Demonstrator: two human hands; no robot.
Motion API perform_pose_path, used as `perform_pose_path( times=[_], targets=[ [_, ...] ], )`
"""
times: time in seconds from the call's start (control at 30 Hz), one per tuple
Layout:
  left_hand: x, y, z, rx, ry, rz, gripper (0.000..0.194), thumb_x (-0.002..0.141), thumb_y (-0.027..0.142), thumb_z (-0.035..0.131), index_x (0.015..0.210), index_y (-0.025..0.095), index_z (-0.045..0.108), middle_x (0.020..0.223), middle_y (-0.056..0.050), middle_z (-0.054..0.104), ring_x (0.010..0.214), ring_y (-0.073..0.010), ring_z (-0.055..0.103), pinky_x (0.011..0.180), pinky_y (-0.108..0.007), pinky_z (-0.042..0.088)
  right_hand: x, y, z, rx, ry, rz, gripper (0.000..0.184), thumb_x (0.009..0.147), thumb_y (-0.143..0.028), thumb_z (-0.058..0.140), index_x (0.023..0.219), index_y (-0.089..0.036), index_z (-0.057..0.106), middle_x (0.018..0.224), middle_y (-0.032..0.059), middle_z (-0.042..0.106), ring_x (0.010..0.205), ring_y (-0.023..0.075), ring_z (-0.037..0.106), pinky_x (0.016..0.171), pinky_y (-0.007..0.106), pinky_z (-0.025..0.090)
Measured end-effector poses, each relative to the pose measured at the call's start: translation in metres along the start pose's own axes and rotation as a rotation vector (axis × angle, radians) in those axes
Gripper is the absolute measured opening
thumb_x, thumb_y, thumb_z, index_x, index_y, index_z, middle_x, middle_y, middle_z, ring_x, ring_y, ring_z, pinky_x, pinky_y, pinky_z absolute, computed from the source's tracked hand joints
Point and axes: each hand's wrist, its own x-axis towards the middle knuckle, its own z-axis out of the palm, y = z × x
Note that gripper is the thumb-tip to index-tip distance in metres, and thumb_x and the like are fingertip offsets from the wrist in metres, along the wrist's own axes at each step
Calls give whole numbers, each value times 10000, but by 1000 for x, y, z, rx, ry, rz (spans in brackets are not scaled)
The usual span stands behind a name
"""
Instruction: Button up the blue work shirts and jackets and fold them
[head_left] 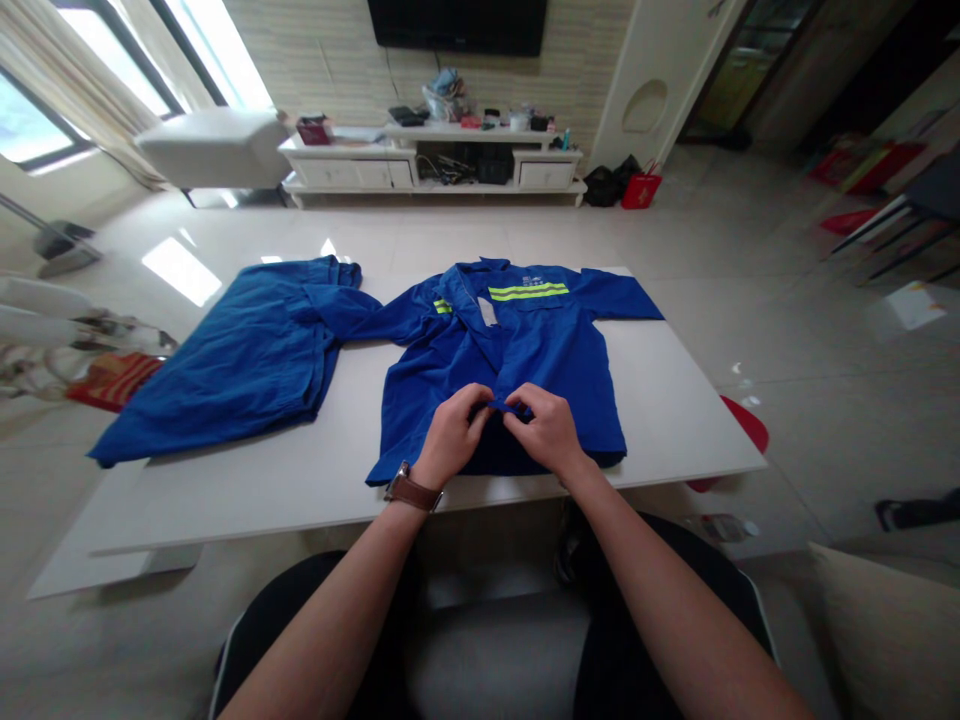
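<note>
A blue work jacket (585, 370) with yellow-green reflective stripes lies spread on the white table (675, 400), its collar pointing away from me and its sleeves out to the sides. My left hand (457, 430), below a wrist with a brown-strapped watch (412, 490), pinches the jacket's front edge near the bottom hem. Close beside it, my right hand (547, 425) pinches the same edge, and a short bit of blue cloth is stretched between the two. The fingertips partly hide what exactly is gripped there. Folded blue trousers (240, 350) lie at the table's left, touching the jacket's sleeve.
Beyond the table stands a white TV cabinet (352, 170) with assorted items on it. A grey-white bench (217, 150) is at the far left. A red stool (744, 425) shows past the table's right edge, and a plastic bottle (724, 527) lies on the floor.
</note>
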Motion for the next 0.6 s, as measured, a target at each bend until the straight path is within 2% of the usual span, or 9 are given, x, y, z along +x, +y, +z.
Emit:
perform_pose_path(
  times=[0.13,0.23,0.3,0.43,0.6],
  targets=[
    [-2,0,-1,100,-18,92,175,945,103,487,1010,198,618,970,-41,653,917,-182,620,824,-290,465,4,-2,0,131,-1,77,69,824,-241,619,853,-191,657,823,14,681,747,144,609,705,261,422],
    [-3,1,-1,212,-50,128,205,979,119,450,1009,198,636,936,-45,627,852,-183,601,771,-294,450,9,-1,-2,397,-40,256,256,898,-394,528,840,-178,653,796,21,663,701,137,580,652,259,414],
    [-4,2,-1,286,-69,156,234,1007,144,428,1021,201,655,941,-50,629,826,-181,591,756,-298,443,13,1,-3,525,-94,348,352,900,-485,521,806,-170,647,764,20,641,682,132,548,632,257,398],
    [-5,1,-1,316,-62,215,269,1050,201,412,1068,203,681,995,-57,650,843,-173,595,774,-298,447,16,7,-2,572,-176,371,345,796,-503,665,747,-166,613,702,-13,574,684,120,488,665,257,377],
    [-5,-1,-1,242,-72,294,269,1056,205,428,1045,193,696,1017,-59,659,898,-161,611,808,-283,462,15,12,4,633,-209,439,315,793,-474,605,711,-177,540,658,-37,487,664,111,413,664,256,340]
  ],
)
